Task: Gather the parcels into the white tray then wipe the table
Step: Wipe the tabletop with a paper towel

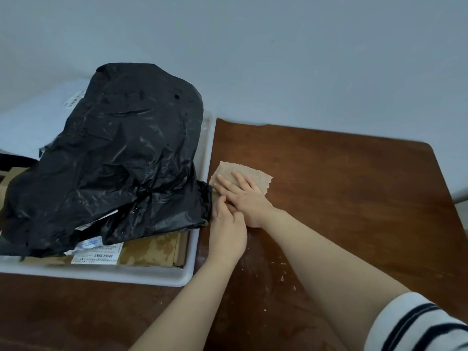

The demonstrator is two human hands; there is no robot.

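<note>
A white tray (188,264) stands on the left of the brown table (342,198). It holds a large black plastic parcel (121,153) on top of a flat cardboard parcel (154,252) with a shipping label. Just right of the tray lies a beige cloth (247,169). My right hand (243,196) presses flat on the cloth with its fingers spread. My left hand (228,229) rests beside it, fingers curled at the cloth's near edge by the black parcel's corner; whether it grips the cloth I cannot tell.
White crumbs and smears (283,272) dot the table in front of my hands. Another cardboard box (10,181) shows at the far left edge. A pale wall (278,59) rises behind the table. The table's right edge is rounded.
</note>
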